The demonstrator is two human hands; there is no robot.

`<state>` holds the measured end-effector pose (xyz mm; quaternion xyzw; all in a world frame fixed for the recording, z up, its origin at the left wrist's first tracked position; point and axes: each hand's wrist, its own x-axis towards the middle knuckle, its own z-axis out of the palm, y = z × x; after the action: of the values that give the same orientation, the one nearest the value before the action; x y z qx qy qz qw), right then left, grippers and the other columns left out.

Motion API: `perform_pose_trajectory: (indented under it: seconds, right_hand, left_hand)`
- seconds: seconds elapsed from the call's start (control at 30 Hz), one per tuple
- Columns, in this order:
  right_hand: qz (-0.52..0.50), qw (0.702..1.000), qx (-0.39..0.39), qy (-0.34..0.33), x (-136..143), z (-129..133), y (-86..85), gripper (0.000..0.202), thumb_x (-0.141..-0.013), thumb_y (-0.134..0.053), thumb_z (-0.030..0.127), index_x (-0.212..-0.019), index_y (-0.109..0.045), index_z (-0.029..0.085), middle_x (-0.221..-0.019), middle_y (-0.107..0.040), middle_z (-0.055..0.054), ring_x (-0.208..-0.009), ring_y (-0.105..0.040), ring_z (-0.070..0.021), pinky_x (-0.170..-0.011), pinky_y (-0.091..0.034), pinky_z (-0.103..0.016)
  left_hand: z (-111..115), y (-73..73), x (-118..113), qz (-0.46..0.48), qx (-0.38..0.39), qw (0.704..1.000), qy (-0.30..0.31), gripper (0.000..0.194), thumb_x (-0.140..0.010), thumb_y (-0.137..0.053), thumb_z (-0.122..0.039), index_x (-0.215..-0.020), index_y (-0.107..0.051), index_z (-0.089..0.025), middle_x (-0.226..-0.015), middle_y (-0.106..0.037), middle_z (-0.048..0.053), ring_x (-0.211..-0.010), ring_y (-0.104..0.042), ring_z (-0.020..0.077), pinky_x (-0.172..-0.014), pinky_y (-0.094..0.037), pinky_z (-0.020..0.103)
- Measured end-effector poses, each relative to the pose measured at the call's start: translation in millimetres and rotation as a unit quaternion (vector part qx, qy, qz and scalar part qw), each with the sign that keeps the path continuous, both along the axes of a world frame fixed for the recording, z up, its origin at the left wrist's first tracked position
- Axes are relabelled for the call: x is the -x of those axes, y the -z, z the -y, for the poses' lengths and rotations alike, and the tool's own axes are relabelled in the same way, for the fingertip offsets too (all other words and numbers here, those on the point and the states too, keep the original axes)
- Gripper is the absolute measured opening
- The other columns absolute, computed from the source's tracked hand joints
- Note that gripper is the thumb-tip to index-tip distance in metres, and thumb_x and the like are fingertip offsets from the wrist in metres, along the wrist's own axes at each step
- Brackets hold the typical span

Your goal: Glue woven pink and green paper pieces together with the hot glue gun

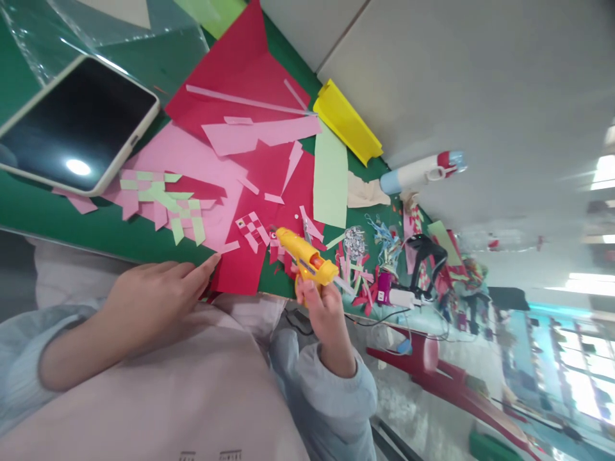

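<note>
Yellow glue gun (298, 248), hand-held

Gripped in right hand (327, 315), nozzle (274, 229) beside checkered paper piece (252, 229). Left hand (158, 291) unclenched, fingers extended near pink strip (229, 248). Nozzle placement seemingly underway; steadiness is called for.

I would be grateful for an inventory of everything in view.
table: one, green, across view
phone: one, black screen, left
clear plastic: count unclear, above phone
paper: many pieces, red, pink, green, on table
yellow holder: one, yellow, table's far edge
bottle: one, mostly white, beside holder
red furniture: count unclear, lower right
background items: too blurred to count, mixed colours, far right
glue gun: one, yellow, right hand
hands: two, bare, left and right, near edge
</note>
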<state>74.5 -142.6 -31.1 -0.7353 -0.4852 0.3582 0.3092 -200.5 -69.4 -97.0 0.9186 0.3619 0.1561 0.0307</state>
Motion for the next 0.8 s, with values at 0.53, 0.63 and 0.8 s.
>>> perform_pose_trajectory:
  seconds: [0.53,0.63,0.8]
  right_hand:
    - [0.46,0.879,-0.007,-0.128,-35,-17,17.5,0.03,-0.099,-0.048,0.026,-0.125,-0.053,0.011,-0.11,-0.063,-0.019,-0.103,-0.059,-0.0325,-0.09,-0.05,-0.048]
    - [0.473,0.871,-0.007,-0.134,-36,-18,19.9,0.031,-0.099,-0.05,0.025,-0.126,-0.053,0.01,-0.11,-0.063,-0.019,-0.102,-0.059,-0.032,-0.089,-0.05,-0.047]
    - [0.47,0.87,0.013,-0.15,-36,-18,20.9,0.036,-0.097,-0.052,0.024,-0.128,-0.053,0.006,-0.112,-0.062,-0.02,-0.103,-0.058,-0.0321,-0.09,-0.051,-0.047]
  left_hand:
    - [-13,-11.9,-2,-0.006,-0.004,0.999,0.032,0.046,-0.088,-0.052,-0.045,-0.116,-0.069,-0.014,-0.06,-0.062,0.004,-0.051,-0.056,0.0207,-0.047,-0.034,0.034]
    - [-12,-5.9,0,-0.017,0.038,0.999,0.018,0.046,-0.088,-0.049,-0.046,-0.121,-0.067,-0.019,-0.067,-0.065,0.003,-0.057,-0.06,0.0205,-0.051,-0.037,0.035]
    - [-12,3.8,1,-0.025,0.013,0.999,0.018,0.041,-0.086,-0.047,-0.03,-0.122,-0.065,-0.02,-0.071,-0.067,0.002,-0.06,-0.062,0.0187,-0.055,-0.037,0.034]
